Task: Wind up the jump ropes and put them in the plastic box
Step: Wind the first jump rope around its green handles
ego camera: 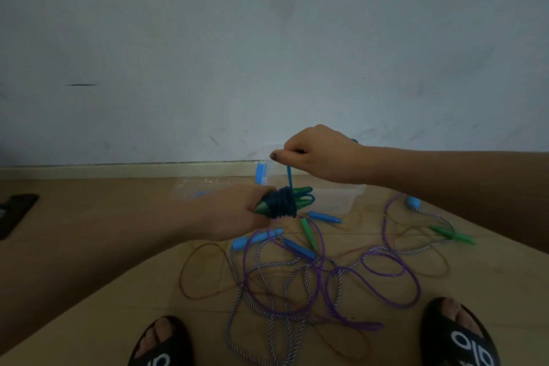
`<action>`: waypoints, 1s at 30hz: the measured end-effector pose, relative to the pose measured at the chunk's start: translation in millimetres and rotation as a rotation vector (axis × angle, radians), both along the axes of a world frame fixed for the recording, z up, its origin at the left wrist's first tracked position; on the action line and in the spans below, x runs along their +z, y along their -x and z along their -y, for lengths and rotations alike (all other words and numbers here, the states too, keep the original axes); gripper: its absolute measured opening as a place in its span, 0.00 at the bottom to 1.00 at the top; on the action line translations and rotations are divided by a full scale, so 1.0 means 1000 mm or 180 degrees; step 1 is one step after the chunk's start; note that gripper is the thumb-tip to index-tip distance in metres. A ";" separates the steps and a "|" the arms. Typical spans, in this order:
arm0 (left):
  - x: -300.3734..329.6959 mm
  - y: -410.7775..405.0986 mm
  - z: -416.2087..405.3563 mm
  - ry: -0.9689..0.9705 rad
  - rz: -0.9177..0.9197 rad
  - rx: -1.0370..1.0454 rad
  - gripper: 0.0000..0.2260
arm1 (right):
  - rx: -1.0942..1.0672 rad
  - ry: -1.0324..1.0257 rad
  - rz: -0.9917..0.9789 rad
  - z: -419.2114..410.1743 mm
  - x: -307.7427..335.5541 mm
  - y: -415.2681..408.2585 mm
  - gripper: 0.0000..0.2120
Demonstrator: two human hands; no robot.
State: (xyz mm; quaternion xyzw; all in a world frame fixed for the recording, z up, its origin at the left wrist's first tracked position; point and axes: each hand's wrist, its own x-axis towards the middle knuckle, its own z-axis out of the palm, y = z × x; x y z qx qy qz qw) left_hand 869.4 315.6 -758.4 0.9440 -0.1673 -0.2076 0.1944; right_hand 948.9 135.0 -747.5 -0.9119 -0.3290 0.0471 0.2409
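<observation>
My left hand [237, 212] grips a bundle of green handles wrapped with blue rope [282, 203], held above the floor. Above it, my right hand [315, 154] pinches the free end of that blue rope [289, 178], which runs straight down to the bundle. The clear plastic box [341, 197] with a blue clip stands on the floor behind the hands, close to the wall. Loose jump ropes lie tangled on the floor below: a purple rope [383, 285], a striped white rope [267, 300], a thin orange rope [190, 270], with blue handles [255, 239] and green handles [451, 233].
A clear lid [190, 187] lies left of the box. A dark flat object [15, 214] sits at the far left on the floor. My two feet in black slippers [162, 345] are at the bottom. A pale wall rises behind.
</observation>
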 end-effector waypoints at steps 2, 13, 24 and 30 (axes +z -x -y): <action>0.003 0.000 -0.001 0.0247 0.0119 0.0046 0.08 | -0.0131 -0.0094 -0.0330 0.006 -0.015 -0.002 0.24; 0.001 -0.012 0.008 0.2391 -0.0721 0.1801 0.07 | -0.0785 -0.0701 -0.0738 0.002 -0.036 0.028 0.25; -0.011 -0.017 -0.001 0.2112 -0.0675 0.2159 0.05 | -0.0361 0.0419 -0.0296 0.000 -0.022 0.039 0.18; -0.019 -0.024 -0.015 0.1745 -0.0697 0.2334 0.05 | 0.0369 0.0899 0.0627 -0.006 -0.012 0.053 0.17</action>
